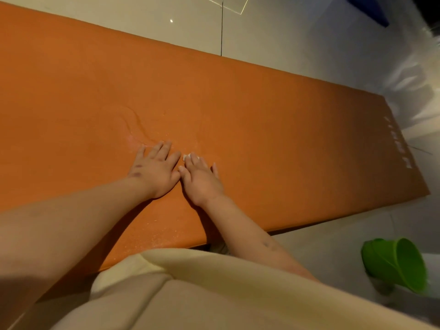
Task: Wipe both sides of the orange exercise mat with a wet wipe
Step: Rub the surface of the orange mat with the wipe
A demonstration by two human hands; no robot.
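Observation:
The orange exercise mat [262, 120] lies flat on the tiled floor and runs from the upper left to the right, with small white print near its right end. My left hand [156, 169] rests flat on the mat near its middle, fingers spread and straight. Just to its right, my right hand [202, 178] presses flat on the mat with straight fingers. A small white bit of the wet wipe [186, 157] pokes out beyond the right hand's fingertips; the rest of it is hidden under the hand. A damp, wrinkled streak shows on the mat just beyond the left hand.
A green plastic bucket [397, 263] lies tipped on the floor at the lower right, off the mat. Pale floor tiles [273, 27] surround the mat. A blue object [371, 8] sits at the top right. My beige-clothed legs fill the bottom of the view.

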